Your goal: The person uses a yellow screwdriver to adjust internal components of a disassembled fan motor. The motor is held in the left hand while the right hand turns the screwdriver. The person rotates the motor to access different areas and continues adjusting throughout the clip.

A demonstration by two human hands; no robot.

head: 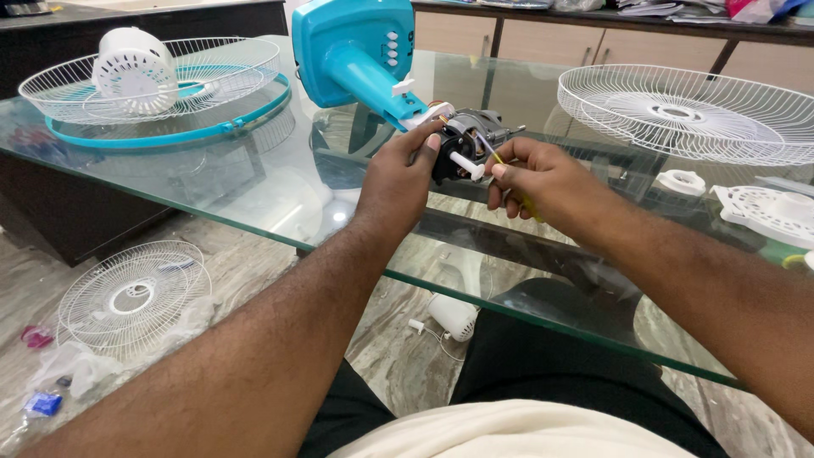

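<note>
A teal fan stand [356,55] lies tilted on the glass table [254,182], its neck pointing toward me. A dark fan motor [465,140] with a white shaft sits at the end of the neck. My left hand [400,174] grips the motor from the left, thumb on top. My right hand [543,180] is just right of the motor and holds a thin yellow-handled screwdriver [509,170], whose metal tip touches the motor's top.
A white wire guard [148,80] with a white motor cover [136,68] and teal ring lies at the back left. Another white guard [691,110] lies at right, with white plastic parts [767,212] nearby. On the floor are a third guard [131,297] and plastic bags.
</note>
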